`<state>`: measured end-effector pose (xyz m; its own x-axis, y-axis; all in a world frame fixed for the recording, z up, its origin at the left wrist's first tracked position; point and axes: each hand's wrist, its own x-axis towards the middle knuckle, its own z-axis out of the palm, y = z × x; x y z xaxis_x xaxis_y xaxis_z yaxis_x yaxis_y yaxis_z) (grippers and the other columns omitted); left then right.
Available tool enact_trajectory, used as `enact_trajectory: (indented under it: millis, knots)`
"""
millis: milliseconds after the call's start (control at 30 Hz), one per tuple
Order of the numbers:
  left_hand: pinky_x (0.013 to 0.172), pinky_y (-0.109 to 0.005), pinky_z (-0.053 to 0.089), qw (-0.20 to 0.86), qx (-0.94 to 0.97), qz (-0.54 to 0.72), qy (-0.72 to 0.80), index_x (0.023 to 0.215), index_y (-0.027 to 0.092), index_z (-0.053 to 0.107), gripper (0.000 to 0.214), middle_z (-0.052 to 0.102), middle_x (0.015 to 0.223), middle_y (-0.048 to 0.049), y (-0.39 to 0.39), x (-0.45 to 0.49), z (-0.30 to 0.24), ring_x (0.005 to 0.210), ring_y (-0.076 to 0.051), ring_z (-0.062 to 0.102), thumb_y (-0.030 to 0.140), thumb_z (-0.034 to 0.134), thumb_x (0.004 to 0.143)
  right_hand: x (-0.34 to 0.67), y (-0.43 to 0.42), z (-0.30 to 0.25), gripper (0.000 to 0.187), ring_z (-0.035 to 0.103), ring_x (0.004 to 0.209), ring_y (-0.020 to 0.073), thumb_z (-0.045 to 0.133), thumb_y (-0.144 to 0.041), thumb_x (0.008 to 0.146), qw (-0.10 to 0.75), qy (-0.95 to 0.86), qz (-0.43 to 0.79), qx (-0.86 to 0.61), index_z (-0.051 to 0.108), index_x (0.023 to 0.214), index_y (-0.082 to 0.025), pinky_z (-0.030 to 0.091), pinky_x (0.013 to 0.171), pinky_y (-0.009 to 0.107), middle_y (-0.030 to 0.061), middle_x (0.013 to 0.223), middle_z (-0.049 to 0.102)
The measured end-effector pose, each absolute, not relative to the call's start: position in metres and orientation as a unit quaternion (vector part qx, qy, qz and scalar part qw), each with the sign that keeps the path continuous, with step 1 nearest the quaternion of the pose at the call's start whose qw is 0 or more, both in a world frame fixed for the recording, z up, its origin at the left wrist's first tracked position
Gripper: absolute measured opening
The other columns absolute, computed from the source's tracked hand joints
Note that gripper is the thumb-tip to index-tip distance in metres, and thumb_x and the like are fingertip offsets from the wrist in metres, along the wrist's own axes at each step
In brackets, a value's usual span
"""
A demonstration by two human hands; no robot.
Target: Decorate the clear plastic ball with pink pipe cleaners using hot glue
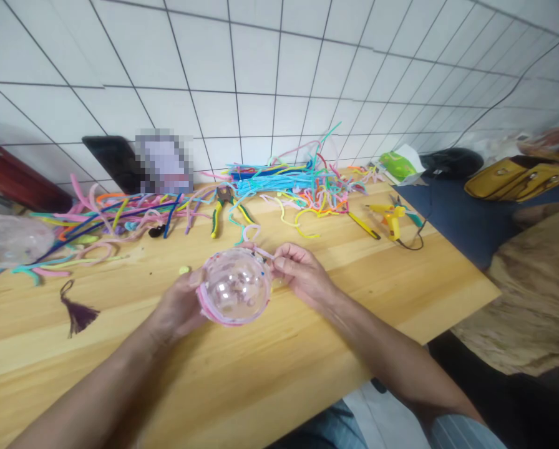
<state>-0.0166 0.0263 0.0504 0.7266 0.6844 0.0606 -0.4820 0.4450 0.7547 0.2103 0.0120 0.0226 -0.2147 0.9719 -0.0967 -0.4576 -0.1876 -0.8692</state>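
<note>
A clear plastic ball (235,288) with a pink pipe cleaner round its rim is held above the wooden table (270,374). My left hand (179,305) cups the ball from the left, fingers wrapped behind it. My right hand (298,271) pinches the end of the pink pipe cleaner (264,252) at the ball's upper right edge. Small coloured bits show inside the ball.
A heap of coloured pipe cleaners (279,184) lies along the back by the tiled wall, with pliers (223,209), a yellow glue gun (392,218), a purple tassel (76,312), a second clear ball (10,240) at left, and a yellow bag (518,178) at right.
</note>
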Motion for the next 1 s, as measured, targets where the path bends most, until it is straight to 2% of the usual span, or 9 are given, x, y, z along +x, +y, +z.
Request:
enact_trajectory:
  millis: [167,233,333,433,567,733,900,1000]
  knots:
    - [0.117,-0.051,0.054,0.848,0.415,0.304,0.128,0.144,0.017,0.069,0.083,0.082,0.126,-0.0133,0.032,-0.024,0.046,0.133,-0.041,0.071,0.067,0.079,0.079,0.227,0.017,0.030,0.040,0.068,0.074,0.0158,0.095,-0.052,0.071,0.453,-0.416,0.700,-0.364,0.074,0.079,-0.019,0.056,0.080,0.032,0.0021,0.079,0.075]
    - [0.112,-0.047,0.056,0.845,0.429,0.288,0.139,0.150,0.019,0.063,0.087,0.080,0.131,-0.0128,0.033,-0.027,0.040,0.131,-0.040,0.071,0.065,0.079,0.079,0.236,0.019,0.035,0.036,0.068,0.078,0.0169,0.090,-0.051,0.075,0.449,-0.441,0.676,-0.384,0.074,0.077,-0.019,0.055,0.080,0.032,0.0030,0.081,0.075]
    - [0.107,-0.043,0.056,0.826,0.466,0.262,0.180,0.155,0.024,0.058,0.090,0.075,0.139,-0.0119,0.033,-0.029,0.033,0.129,-0.037,0.071,0.060,0.084,0.076,0.243,0.020,0.041,0.029,0.065,0.080,0.0162,0.084,-0.048,0.080,0.462,-0.504,0.572,-0.453,0.074,0.078,-0.020,0.051,0.078,0.030,0.0011,0.083,0.074]
    - [0.113,-0.048,0.051,0.779,0.542,0.220,0.227,0.156,0.024,0.055,0.095,0.068,0.147,-0.0143,0.030,-0.027,0.030,0.135,-0.038,0.064,0.057,0.089,0.074,0.241,0.017,0.043,0.024,0.060,0.075,0.0142,0.083,-0.042,0.082,0.435,-0.568,0.501,-0.486,0.072,0.087,-0.021,0.046,0.073,0.028,-0.0015,0.082,0.071]
    - [0.121,-0.055,0.044,0.724,0.618,0.190,0.241,0.158,0.024,0.052,0.094,0.059,0.156,-0.0151,0.025,-0.020,0.036,0.144,-0.040,0.056,0.052,0.089,0.077,0.236,0.014,0.039,0.026,0.057,0.069,0.0129,0.084,-0.037,0.080,0.406,-0.592,0.509,-0.475,0.064,0.089,-0.023,0.045,0.065,0.027,-0.0045,0.079,0.065]
    - [0.124,-0.058,0.042,0.672,0.666,0.194,0.260,0.158,0.026,0.052,0.093,0.054,0.161,-0.0148,0.022,-0.016,0.038,0.147,-0.041,0.053,0.053,0.090,0.078,0.238,0.015,0.032,0.027,0.063,0.076,0.0144,0.082,-0.034,0.082,0.389,-0.599,0.528,-0.460,0.061,0.094,-0.024,0.049,0.071,0.028,-0.0043,0.083,0.068]
    - [0.128,-0.055,0.040,0.648,0.687,0.202,0.259,0.161,0.025,0.050,0.093,0.050,0.166,-0.0143,0.021,-0.014,0.037,0.153,-0.040,0.048,0.048,0.088,0.079,0.239,0.016,0.029,0.022,0.060,0.071,0.0133,0.076,-0.036,0.087,0.357,-0.610,0.541,-0.456,0.060,0.096,-0.024,0.045,0.067,0.026,-0.0056,0.078,0.066]
    - [0.128,-0.053,0.041,0.607,0.723,0.197,0.267,0.158,0.025,0.052,0.087,0.055,0.162,-0.0121,0.019,-0.011,0.042,0.151,-0.039,0.051,0.044,0.086,0.080,0.242,0.017,0.029,0.018,0.061,0.070,0.0136,0.074,-0.035,0.086,0.340,-0.634,0.524,-0.455,0.065,0.096,-0.023,0.045,0.067,0.026,-0.0048,0.077,0.067]
